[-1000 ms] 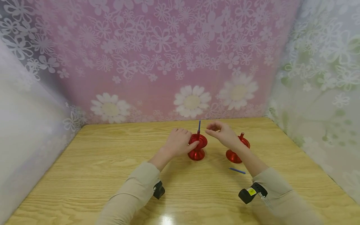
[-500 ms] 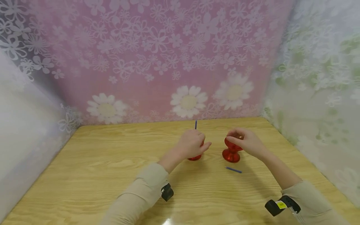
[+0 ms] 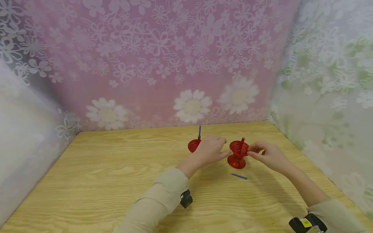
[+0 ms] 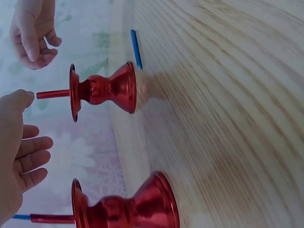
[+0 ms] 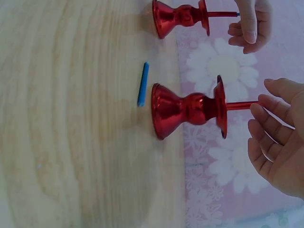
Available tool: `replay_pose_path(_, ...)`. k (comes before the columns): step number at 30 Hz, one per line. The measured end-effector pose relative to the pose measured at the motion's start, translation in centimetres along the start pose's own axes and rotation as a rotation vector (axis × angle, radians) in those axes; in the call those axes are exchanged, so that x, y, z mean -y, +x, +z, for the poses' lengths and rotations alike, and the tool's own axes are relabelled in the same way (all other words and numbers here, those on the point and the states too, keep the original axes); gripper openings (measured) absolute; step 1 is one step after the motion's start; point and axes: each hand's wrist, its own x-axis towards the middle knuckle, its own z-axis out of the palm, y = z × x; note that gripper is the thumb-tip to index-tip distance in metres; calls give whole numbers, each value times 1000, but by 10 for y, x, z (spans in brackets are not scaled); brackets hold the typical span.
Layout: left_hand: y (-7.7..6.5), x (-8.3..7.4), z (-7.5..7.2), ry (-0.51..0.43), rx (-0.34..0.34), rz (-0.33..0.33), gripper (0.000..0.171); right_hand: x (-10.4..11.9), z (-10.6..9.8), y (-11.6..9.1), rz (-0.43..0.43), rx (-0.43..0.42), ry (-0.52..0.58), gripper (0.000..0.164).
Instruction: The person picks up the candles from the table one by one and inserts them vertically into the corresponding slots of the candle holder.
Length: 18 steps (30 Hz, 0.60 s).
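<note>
Two shiny red candlesticks stand upright on the wooden table. In the left candlestick (image 3: pixel 193 146) a thin blue candle (image 3: pixel 199 131) stands in the tube. My left hand (image 3: pixel 210 149) is held in front of that candlestick in the head view, its thumb toward the right one. The right candlestick (image 3: pixel 236 161) has a bare tube. Beside it is my right hand (image 3: pixel 271 157), fingers loosely bent around nothing. In the right wrist view the fingertips (image 5: pixel 256 107) appear close to the tube; contact cannot be told. Another blue candle (image 3: pixel 239 176) lies in front of the right candlestick.
The wood-grain table (image 3: pixel 122 168) reaches back to a pink floral backdrop (image 3: pixel 151 97). Pale floral sheets hang at both sides. A black camera (image 3: pixel 186 198) sits on the left wrist and another camera (image 3: pixel 304 223) on the right.
My left hand has moved right, away from the left candlestick toward the right one. My right hand has moved from between the candlesticks to the right one's far side. The loose candle stays put.
</note>
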Motion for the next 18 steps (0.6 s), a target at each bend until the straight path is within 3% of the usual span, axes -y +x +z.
replay_pose_path(8, 19, -17, 10, 35, 97, -73, 40, -19, 10, -8, 13, 34, -16, 15)
replay_pose_path(18, 34, -27, 26, 103, 129, -106, 48, -29, 29, -11, 0, 123, 9, 17)
